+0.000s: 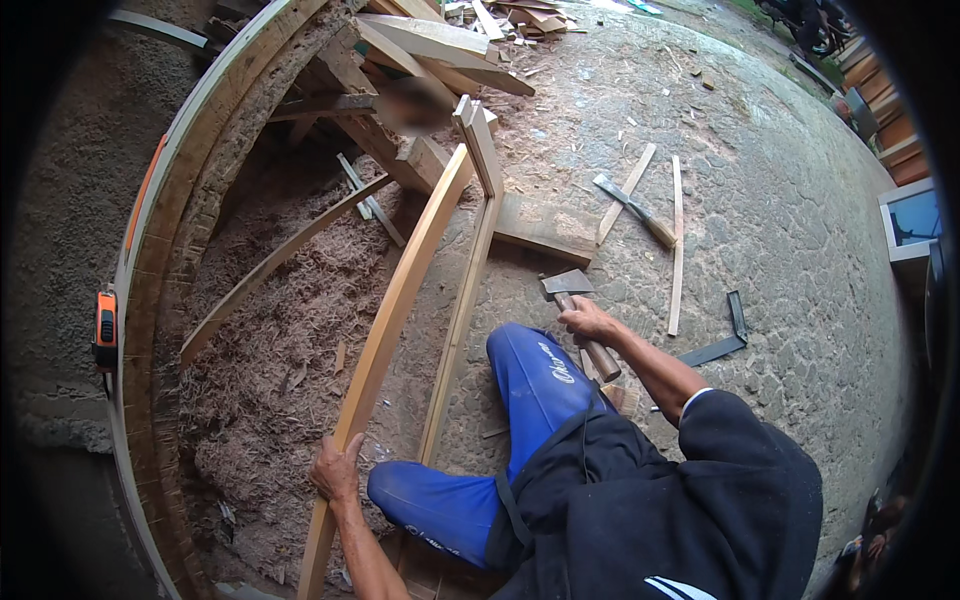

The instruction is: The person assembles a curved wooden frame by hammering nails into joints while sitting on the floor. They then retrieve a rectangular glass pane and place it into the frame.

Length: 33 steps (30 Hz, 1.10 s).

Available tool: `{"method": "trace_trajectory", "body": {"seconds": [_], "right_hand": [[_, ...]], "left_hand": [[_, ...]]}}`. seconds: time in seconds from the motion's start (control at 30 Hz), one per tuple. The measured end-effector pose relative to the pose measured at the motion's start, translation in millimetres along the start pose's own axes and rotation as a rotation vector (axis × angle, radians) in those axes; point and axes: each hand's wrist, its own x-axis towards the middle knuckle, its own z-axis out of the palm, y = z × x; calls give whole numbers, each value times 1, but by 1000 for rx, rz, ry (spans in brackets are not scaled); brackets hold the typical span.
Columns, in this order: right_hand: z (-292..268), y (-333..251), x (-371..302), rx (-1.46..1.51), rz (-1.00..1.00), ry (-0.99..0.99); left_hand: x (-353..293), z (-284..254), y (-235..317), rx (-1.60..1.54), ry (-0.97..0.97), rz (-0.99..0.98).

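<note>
My left hand (338,470) is closed around the lower part of a long planed wooden batten (408,290), which slants up and away from me. My right hand (588,318) grips the wooden handle of a hatchet (568,284), its metal head pointing away, just beyond my right knee. Between the batten and my legs runs a second, grooved wooden strip (462,300), joined at its far end to a short upright-looking piece (481,150). The far end of the batten rests close to that joint. A thick wooden block (545,228) lies on the ground past the hatchet.
Right of the block lie a chisel (636,211), thin wood strips (676,245) and a dark metal square (722,338). A workbench edge (150,400) curves along the left, with an orange-and-black tool (106,330) on it. Shavings (270,400) pile beneath; offcuts (430,45) lie far off.
</note>
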Motion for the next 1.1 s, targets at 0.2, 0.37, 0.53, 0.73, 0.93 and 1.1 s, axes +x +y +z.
{"method": "trace_trajectory", "body": {"seconds": [0.2, 0.37, 0.53, 0.73, 0.93, 1.1], "right_hand": [[-12, 38, 9, -200, 18, 26], [-18, 55, 15, -518, -10, 20], [-26, 67, 17, -797, 59, 4], [-19, 82, 11, -965, 93, 157], [-8, 66, 13, -961, -41, 343], [12, 42, 23, -910, -168, 350]], "left_hand": [[-3, 59, -3, -99, -188, -111], [9, 90, -7, -154, -327, -121], [21, 115, -12, -161, -453, -97], [25, 145, -25, -200, -537, -139], [30, 160, -31, -185, -699, -220], [28, 168, -35, -194, -673, -335]]}}
